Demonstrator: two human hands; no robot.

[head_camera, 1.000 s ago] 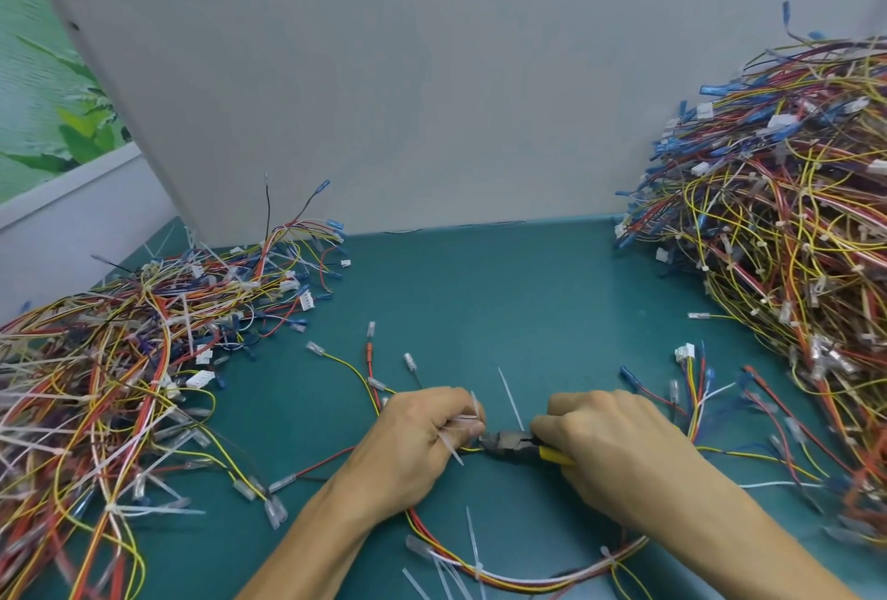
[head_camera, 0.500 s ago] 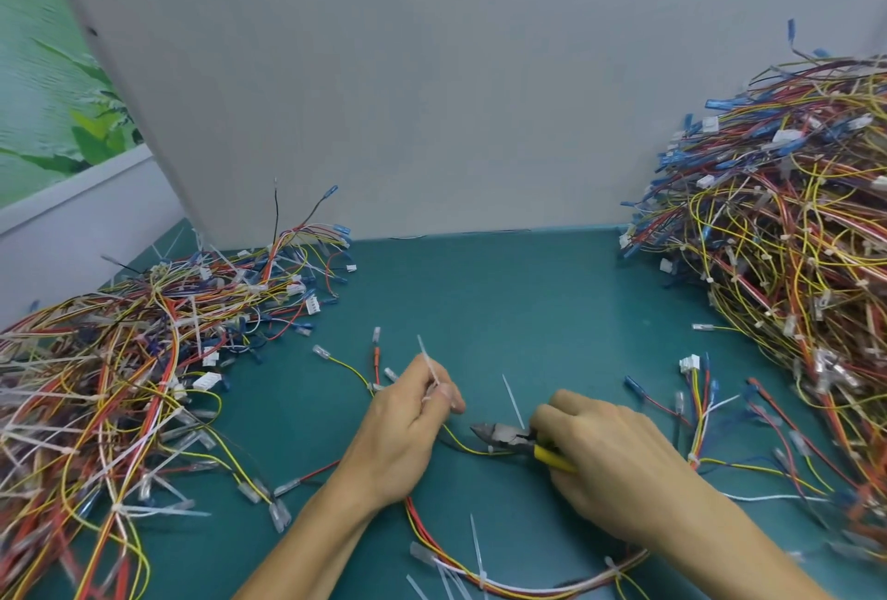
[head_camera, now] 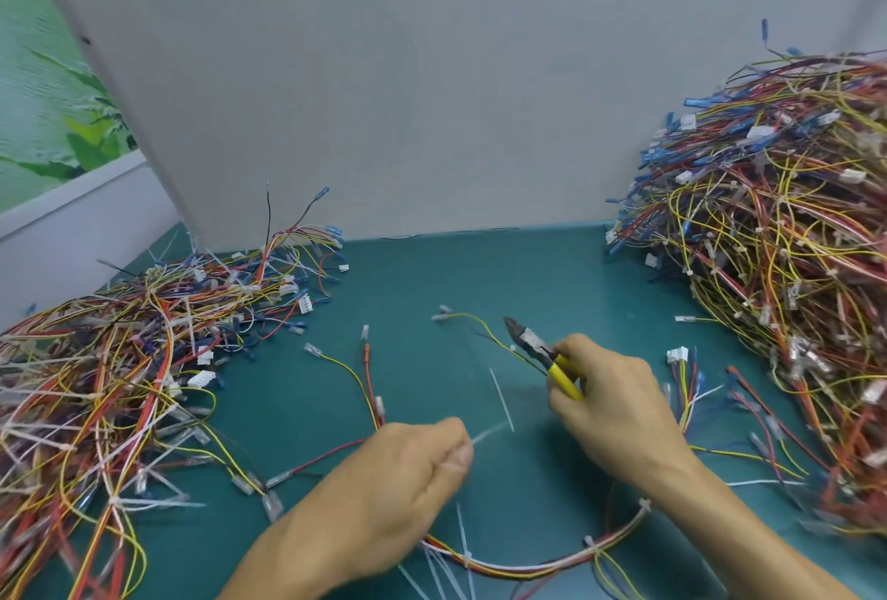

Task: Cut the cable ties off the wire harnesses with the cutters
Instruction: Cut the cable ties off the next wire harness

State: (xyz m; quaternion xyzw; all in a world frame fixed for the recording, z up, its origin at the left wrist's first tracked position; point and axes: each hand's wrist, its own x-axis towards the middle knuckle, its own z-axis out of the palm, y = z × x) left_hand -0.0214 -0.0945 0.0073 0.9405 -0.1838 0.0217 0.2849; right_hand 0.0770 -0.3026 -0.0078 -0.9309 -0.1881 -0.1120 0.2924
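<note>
Right of the teal bench (head_camera: 480, 273) rises the big pile of tied harnesses (head_camera: 777, 273); left of it lies the lower pile (head_camera: 120, 359). At its near edge, your current harness (head_camera: 528, 568) still carries ties. Your right hand (head_camera: 619, 412), curled around the cutters (head_camera: 542, 352), has lifted them clear. Your left hand (head_camera: 408, 479) now pinches a blurred white cable tie (head_camera: 489, 432), seemingly freed: drop it, cut another.
</note>
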